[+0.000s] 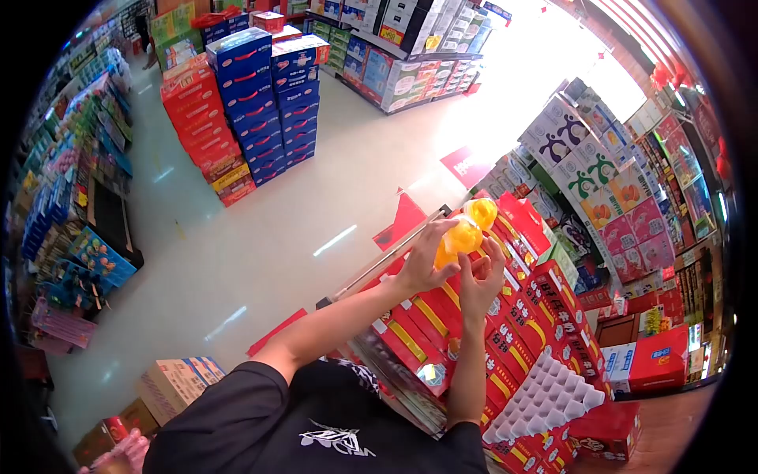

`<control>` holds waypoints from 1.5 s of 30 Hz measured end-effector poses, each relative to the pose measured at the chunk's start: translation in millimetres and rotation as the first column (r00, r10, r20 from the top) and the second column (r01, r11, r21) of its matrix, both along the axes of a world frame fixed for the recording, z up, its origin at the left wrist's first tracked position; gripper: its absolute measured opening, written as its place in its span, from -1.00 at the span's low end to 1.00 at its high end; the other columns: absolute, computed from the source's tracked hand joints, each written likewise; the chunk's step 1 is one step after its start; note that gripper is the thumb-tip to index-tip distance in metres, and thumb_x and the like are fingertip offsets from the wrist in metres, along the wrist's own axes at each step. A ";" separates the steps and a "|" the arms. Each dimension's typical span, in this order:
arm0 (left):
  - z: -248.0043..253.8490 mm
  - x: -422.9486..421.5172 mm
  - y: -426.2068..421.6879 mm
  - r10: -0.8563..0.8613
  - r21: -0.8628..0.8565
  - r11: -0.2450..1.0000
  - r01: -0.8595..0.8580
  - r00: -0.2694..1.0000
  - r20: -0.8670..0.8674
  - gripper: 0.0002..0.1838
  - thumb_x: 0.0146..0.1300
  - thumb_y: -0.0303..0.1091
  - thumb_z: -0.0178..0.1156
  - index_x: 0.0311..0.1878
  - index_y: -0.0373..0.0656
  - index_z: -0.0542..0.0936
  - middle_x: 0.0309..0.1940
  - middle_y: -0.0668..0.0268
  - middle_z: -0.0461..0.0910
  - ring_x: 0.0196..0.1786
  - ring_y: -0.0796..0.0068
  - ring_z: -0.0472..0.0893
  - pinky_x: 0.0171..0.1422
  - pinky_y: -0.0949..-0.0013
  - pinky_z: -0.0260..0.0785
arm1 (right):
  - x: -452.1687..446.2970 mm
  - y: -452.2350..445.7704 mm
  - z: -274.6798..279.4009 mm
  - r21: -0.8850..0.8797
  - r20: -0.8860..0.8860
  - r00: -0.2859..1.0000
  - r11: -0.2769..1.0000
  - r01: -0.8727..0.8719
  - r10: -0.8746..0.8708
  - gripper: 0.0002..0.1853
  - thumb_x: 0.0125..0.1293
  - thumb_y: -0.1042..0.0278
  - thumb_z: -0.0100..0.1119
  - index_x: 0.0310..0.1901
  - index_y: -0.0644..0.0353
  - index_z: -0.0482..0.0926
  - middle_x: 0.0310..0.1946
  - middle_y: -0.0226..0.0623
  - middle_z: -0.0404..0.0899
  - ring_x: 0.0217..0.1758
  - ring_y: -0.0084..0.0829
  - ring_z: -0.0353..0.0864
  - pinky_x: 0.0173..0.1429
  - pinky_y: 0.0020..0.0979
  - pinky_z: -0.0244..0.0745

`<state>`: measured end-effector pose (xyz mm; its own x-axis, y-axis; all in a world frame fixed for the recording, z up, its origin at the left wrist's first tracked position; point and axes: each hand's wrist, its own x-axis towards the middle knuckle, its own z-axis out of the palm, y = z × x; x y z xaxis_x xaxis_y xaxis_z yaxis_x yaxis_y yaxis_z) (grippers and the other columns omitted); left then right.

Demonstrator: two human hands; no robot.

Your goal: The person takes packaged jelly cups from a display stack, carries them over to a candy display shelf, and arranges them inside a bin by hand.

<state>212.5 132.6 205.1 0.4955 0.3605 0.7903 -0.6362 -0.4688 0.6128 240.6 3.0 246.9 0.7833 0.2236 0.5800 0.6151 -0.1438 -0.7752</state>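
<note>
Yellow-orange round items in clear wrapping (462, 238) stand in a row above the red boxes. My left hand (427, 257) reaches across their near left side, its fingers spread and touching the wrapping. On the right side, my right hand (482, 276) has its fingers raised against the lower edge of the same items. Under both hands lie red cartons with yellow stripes (505, 340). A pale egg-tray-like sheet (545, 399) rests on the cartons nearer to me.
Blue cartons (257, 110) and red cartons (201, 118) are stacked on the floor ahead. Shelves of packaged goods (79, 182) line the left. Tall stacks of printed boxes (600, 174) stand at the right. A brown carton (178, 387) sits at lower left.
</note>
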 end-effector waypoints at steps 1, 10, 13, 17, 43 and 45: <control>1.3 -2.1 -0.5 -0.004 -0.001 1.000 0.004 1.000 -0.002 -0.09 0.30 0.37 0.11 0.34 -0.33 0.33 0.13 -0.07 0.49 0.22 0.00 0.52 0.32 0.06 0.36 | -0.8 -0.8 1.1 -0.011 0.011 1.000 1.000 -0.004 0.004 -0.42 0.18 0.53 0.45 0.24 0.28 0.45 -0.33 -0.40 0.59 -0.56 -0.74 0.35 -0.46 -0.64 0.23; 2.0 -6.5 -5.0 -0.092 0.005 0.996 0.092 0.996 -0.016 -0.02 0.24 0.50 0.08 0.30 -0.33 0.34 0.03 -0.01 0.49 0.05 0.09 0.58 0.11 0.16 0.45 | -4.5 -25.3 7.2 -0.124 0.093 0.995 0.992 -0.029 0.041 -0.35 0.14 0.54 0.50 0.26 0.30 0.42 0.13 -0.19 0.58 -0.44 -0.71 0.46 -0.38 -0.66 0.43; 3.5 -6.4 -6.2 -0.055 0.032 0.998 0.054 0.997 0.046 -0.03 0.26 0.51 0.05 0.28 -0.32 0.37 -0.05 0.08 0.55 -0.09 0.26 0.63 -0.05 0.28 0.49 | -7.8 -28.7 11.4 -0.121 0.086 0.995 0.992 -0.043 0.054 -0.34 0.12 0.55 0.51 0.27 0.29 0.42 0.11 -0.18 0.59 -0.41 -0.70 0.48 -0.35 -0.66 0.46; 16.9 -23.0 -6.9 -0.016 0.081 0.997 0.012 0.998 0.054 -0.31 0.38 0.15 0.10 0.26 -0.32 0.40 -0.09 0.08 0.55 -0.11 0.30 0.62 -0.05 0.30 0.48 | -18.7 -34.4 24.9 -0.057 -0.022 0.994 0.993 -0.107 0.106 -0.31 0.08 0.58 0.52 0.27 0.27 0.42 0.09 -0.16 0.59 -0.31 -0.66 0.52 -0.27 -0.64 0.51; 74.8 -282.6 -74.2 -0.122 -0.182 0.982 0.046 0.893 -0.433 -0.36 0.37 -0.28 0.27 0.43 -0.24 0.28 0.22 0.12 0.48 0.27 0.27 0.51 0.35 0.25 0.34 | -119.6 -54.6 89.6 -0.324 0.086 0.505 0.503 -0.801 0.859 -0.18 -0.19 0.10 0.69 0.15 0.26 0.56 -0.12 -0.20 0.69 -0.29 -0.35 0.64 -0.11 -0.36 0.57; 75.2 -304.1 -81.6 -0.105 -0.188 0.982 0.015 0.870 -0.481 -0.32 0.33 -0.27 0.32 0.44 -0.23 0.28 0.23 0.12 0.48 0.26 0.27 0.53 0.35 0.23 0.36 | -134.1 -54.8 91.8 -0.358 0.086 0.449 0.449 -0.819 0.889 -0.20 -0.20 0.07 0.67 0.11 0.26 0.57 -0.12 -0.20 0.69 -0.27 -0.28 0.61 -0.13 -0.32 0.54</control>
<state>-91.6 51.0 280.2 0.8256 0.4254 0.3708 -0.2594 -0.2974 0.9188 106.5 -51.8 338.6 -0.0380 0.8493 0.5265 0.6709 0.4122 -0.6165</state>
